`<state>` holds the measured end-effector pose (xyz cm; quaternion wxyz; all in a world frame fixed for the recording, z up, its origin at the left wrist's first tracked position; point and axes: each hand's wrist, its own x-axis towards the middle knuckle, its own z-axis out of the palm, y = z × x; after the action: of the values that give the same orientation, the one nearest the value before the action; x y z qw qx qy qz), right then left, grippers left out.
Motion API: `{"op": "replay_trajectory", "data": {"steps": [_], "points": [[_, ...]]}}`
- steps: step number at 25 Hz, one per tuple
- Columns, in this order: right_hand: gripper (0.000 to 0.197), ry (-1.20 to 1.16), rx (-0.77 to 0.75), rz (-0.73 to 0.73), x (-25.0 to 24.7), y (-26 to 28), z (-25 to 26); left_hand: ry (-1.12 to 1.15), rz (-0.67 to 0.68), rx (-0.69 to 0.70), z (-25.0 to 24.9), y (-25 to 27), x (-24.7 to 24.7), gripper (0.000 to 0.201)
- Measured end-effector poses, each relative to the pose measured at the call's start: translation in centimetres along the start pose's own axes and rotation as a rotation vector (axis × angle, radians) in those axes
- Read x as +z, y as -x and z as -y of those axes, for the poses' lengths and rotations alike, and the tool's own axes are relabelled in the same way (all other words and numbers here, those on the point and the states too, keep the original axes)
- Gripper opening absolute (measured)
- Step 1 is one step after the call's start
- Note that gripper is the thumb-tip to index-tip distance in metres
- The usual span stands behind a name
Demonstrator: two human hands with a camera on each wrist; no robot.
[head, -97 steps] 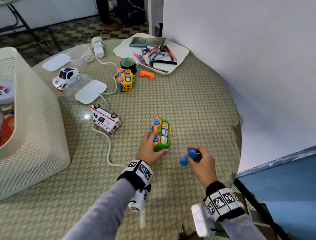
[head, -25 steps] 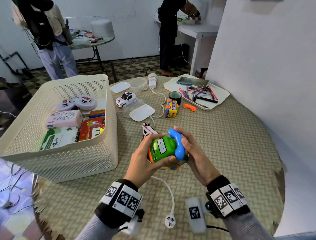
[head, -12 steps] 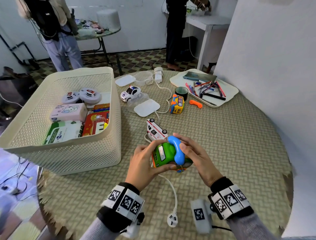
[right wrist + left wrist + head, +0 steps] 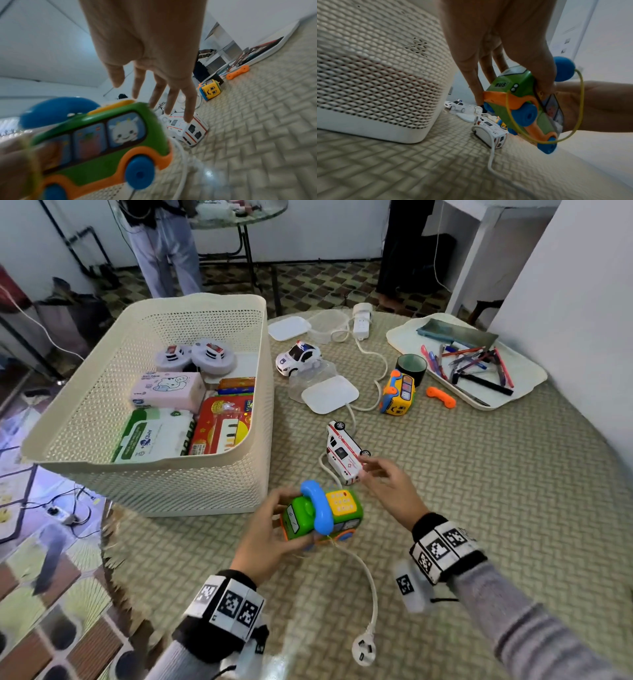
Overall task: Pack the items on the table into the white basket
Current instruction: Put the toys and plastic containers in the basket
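The left hand (image 4: 265,546) is gripping the green toy bus (image 4: 322,517) from its front end, thumb on one side and fingers curled round the other, holding it clear of the surface (image 4: 479,508) just beside the near corner of the white basket (image 4: 144,470). The blue handset (image 4: 317,506) is sitting in its cradle across the roof, joined to the body by a thin yellow cord (image 4: 580,102) that is hanging in a loose loop. The right hand (image 4: 394,491) is empty, its fingers spread and reaching toward the white toy ambulance (image 4: 344,453) lying on the surface; in the right wrist view one fingertip appears to be touching its roof.

The bus looks like hollow, rigid plastic, so it is probably light and stiff, with smooth, somewhat slippery sides. A grip across the body, as shown, seems soundest; the handset may be sitting loose and could tip out if the toy is tilted, and the trailing cord could snag on the basket rim. The ambulance is likely just as light and should be taken across its flanks.
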<state>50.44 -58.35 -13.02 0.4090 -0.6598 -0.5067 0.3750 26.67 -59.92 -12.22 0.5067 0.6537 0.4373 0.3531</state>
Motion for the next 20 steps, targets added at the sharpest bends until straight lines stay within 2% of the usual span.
{"op": "replay_trajectory", "data": {"steps": [1,3,7,9,11,14,17,20], "points": [[0.033,0.137,-0.008,-0.056,0.2,-2.0,-0.9,0.004,-0.03,-0.025,0.8,0.0,-0.3,0.059],[0.049,0.369,-0.03,-0.068,0.8,-5.2,-2.1,-0.004,-0.081,-0.066,2.2,0.1,-0.8,0.06],[0.079,0.429,0.063,0.038,2.5,-9.2,-3.8,0.025,-0.152,-0.118,3.3,-0.3,-1.0,0.06],[0.087,0.407,0.059,0.085,2.9,-9.9,-4.6,0.044,-0.166,-0.125,3.4,-0.8,-0.9,0.06],[0.081,0.32,0.055,0.044,2.7,-9.8,-4.8,0.045,-0.185,-0.118,3.7,-1.2,-0.7,0.063],[0.065,0.177,0.135,-0.073,1.7,-8.5,-4.7,0.051,-0.219,-0.119,4.2,-1.6,-0.4,0.063],[0.055,-0.016,0.204,-0.06,0.7,-6.0,-5.2,0.046,-0.224,-0.106,4.5,-1.9,0.1,0.061],[0.047,-0.106,0.234,-0.075,-0.4,-2.8,-6.4,0.049,-0.219,-0.095,4.5,-1.9,0.4,0.062]]}}
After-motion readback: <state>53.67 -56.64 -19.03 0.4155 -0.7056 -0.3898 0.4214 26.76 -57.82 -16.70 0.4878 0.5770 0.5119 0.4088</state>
